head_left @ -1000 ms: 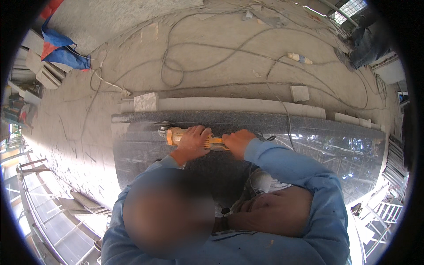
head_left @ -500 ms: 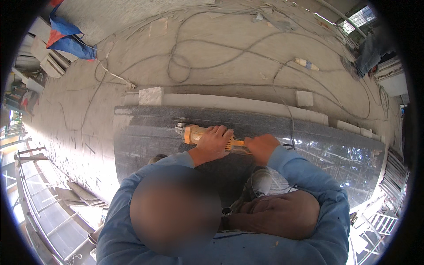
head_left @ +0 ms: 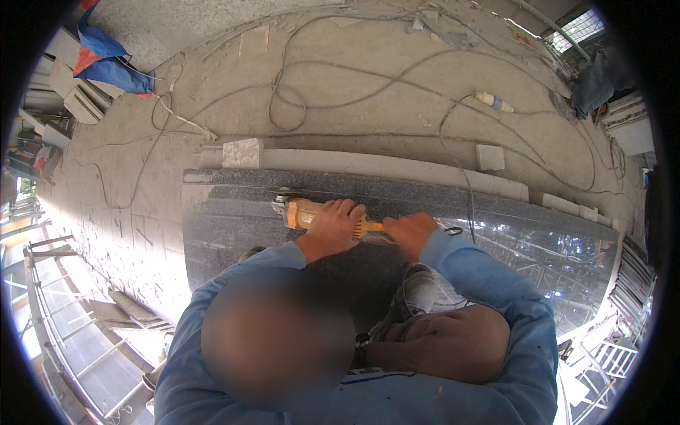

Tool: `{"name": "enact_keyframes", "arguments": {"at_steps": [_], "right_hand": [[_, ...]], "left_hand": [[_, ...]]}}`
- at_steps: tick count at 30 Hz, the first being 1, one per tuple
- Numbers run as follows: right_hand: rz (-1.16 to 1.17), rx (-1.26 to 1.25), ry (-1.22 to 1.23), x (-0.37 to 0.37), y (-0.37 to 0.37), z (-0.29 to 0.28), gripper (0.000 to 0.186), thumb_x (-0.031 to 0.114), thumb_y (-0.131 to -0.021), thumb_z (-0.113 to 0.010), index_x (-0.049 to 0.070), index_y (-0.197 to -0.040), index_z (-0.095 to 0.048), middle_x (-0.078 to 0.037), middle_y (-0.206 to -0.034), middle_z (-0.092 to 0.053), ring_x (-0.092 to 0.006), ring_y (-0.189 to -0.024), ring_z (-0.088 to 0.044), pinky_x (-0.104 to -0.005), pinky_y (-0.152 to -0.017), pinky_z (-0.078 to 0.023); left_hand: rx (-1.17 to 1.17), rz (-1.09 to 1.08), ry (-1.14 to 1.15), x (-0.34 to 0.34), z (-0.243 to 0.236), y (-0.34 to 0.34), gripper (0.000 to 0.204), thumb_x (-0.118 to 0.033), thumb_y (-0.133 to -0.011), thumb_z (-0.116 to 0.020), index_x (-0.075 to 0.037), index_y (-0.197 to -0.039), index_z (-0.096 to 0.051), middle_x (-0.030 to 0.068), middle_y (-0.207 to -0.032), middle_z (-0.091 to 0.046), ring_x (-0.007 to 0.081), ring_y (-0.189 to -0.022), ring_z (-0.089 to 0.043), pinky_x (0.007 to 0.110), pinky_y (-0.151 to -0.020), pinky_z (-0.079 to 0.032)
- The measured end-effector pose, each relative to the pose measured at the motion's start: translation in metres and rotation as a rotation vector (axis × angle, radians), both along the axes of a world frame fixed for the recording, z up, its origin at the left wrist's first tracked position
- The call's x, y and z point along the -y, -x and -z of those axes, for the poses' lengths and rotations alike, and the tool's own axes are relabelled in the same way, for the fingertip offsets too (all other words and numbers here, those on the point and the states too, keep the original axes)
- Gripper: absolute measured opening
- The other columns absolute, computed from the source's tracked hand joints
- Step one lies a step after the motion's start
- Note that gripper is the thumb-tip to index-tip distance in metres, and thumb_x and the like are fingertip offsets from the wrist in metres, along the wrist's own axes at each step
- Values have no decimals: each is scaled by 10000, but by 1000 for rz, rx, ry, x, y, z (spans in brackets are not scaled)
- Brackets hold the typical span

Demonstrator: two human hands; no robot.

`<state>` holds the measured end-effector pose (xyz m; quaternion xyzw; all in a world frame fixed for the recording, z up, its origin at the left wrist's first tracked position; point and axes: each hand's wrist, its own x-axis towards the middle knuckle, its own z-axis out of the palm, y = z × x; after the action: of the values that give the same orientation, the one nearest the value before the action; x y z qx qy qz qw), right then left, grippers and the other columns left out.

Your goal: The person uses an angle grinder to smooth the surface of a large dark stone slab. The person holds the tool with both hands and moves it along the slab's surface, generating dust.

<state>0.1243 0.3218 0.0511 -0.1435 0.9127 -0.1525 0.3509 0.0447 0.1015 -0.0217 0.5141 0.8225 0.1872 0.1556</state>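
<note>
An orange angle grinder (head_left: 303, 214) lies crosswise in front of me, its metal head and thin disc to the left. My left hand (head_left: 333, 230) is wrapped over the middle of its body. Farther right, my right hand (head_left: 411, 235) grips the rear handle, which is mostly hidden by the fingers. The disc is at a long straight line near the far edge of a dark, polished stone slab (head_left: 227, 237). Whether the disc cuts in or only touches the surface I cannot tell.
Pale strips and a white block (head_left: 242, 153) lie along the slab's far edge, with another block (head_left: 489, 157) farther right. A looping grey cable (head_left: 340, 106) crosses the dusty floor near a connector (head_left: 494, 102). A blue and red sheet (head_left: 113, 67) lies at far left.
Both hands have moved slightly left with the angle grinder, its disc following the line near the slab's far edge. The slab has not moved.
</note>
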Motion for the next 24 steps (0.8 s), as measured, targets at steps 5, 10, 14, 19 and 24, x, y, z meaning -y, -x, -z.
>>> {"name": "enact_keyframes", "arguments": {"at_steps": [5,10,14,19,24], "right_hand": [[11,30,9,8,8,10,399,47,-776,-735,15,-1143,-580,-174,-909,-716,-340,-862,-719,-451,-743,-575],[-1,24,33,14,16,14,407,51,-778,-742,20,-1150,-582,-171,-921,-719,-341,-882,-717,-452,-760,-574],[2,-13,47,19,16,29,409,51,-772,-747,25,-1147,-586,-167,-933,-720,-334,-885,-719,-450,-763,-576],[-17,-18,62,25,24,31,388,52,-782,-737,28,-1142,-592,-164,-956,-720,-324,-887,-719,-447,-762,-577],[-9,-12,65,30,26,34,382,60,-792,-728,31,-1148,-594,-168,-954,-720,-320,-899,-719,-443,-765,-578]], "left_hand": [[-23,9,15,8,4,6,728,-275,-632,-892,-41,-1232,-553,157,-1122,-575,344,-1057,-621,469,-964,-490],[-35,-8,29,17,10,12,731,-279,-623,-892,-45,-1229,-555,158,-1121,-574,352,-1051,-618,466,-946,-494],[-10,-20,39,21,11,16,699,-250,-649,-860,-42,-1241,-552,163,-1123,-570,357,-1068,-605,466,-951,-473],[-15,-41,70,29,16,20,686,-246,-653,-857,-50,-1237,-555,159,-1135,-568,360,-1085,-596,467,-966,-464],[-4,-45,102,32,15,23,706,-253,-629,-884,-81,-1224,-546,140,-1142,-564,354,-1085,-592,468,-950,-486]]}}
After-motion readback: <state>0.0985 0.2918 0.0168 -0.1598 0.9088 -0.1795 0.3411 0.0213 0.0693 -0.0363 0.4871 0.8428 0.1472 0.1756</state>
